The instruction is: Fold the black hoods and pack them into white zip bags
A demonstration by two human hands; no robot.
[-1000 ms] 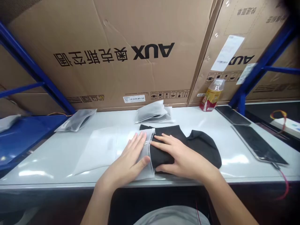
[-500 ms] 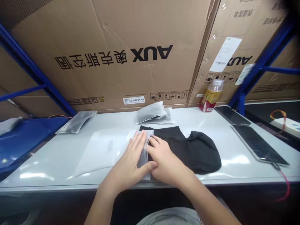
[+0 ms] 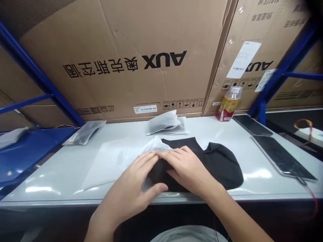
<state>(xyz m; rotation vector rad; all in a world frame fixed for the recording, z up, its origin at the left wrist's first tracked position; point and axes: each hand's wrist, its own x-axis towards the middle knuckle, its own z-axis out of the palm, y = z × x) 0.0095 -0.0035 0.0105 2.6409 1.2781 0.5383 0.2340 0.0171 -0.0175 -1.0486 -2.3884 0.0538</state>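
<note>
A black garment [image 3: 217, 164] lies on the white table [image 3: 63, 168], its left end inside the mouth of a frosted plastic bag [image 3: 113, 161]. My left hand [image 3: 133, 188] rests on the bag's mouth with fingers stretched and the thumb under the edge, pinching the plastic. My right hand [image 3: 186, 166] lies flat on the black fabric, fingers extended toward the bag opening and touching the left fingertips. The bag's upper lip is lifted and crumpled just beyond my fingertips.
A stack of packed frosted bags [image 3: 166, 124] sits behind the garment, another packed bag [image 3: 84, 132] at the far left. A yellow-red bottle [image 3: 228, 104] stands by the cardboard boxes [image 3: 141, 57]. Two dark flat panels [image 3: 280, 151] lie at right. Blue shelf frames flank the table.
My right hand slid left along the garment toward the bag's mouth. The bag's lip lifted and crumpled, and more black fabric sits at the opening. My left hand stayed on the bag.
</note>
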